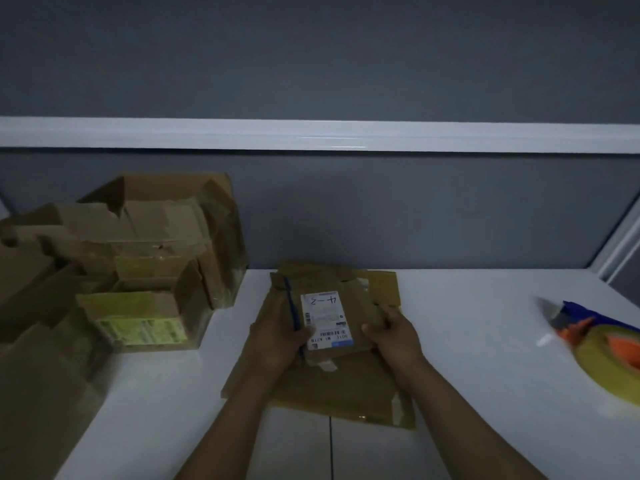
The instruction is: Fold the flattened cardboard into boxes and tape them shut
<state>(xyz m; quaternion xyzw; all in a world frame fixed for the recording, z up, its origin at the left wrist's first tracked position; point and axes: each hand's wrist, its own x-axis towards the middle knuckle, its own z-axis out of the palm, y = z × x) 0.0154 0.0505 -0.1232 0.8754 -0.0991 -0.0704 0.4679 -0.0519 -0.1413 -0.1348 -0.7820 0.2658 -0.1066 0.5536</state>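
Note:
A small flattened cardboard piece [360,315] with a white shipping label lies on top of a stack of flattened cardboard [346,389] in the middle of the white table. My left hand [277,341] grips its left edge, thumb on the label's lower corner. On the opposite side my right hand [394,332] holds the right edge, with the thumb on top of the cardboard. A tape dispenser [595,344] with a yellowish roll, orange core and blue handle sits at the far right of the table.
Several opened, partly folded boxes [145,258] are piled at the left, one with a yellow-green label. A grey partition wall [381,209] with a white rail stands just behind the table [485,358]. The table's right-hand corner meets a side panel.

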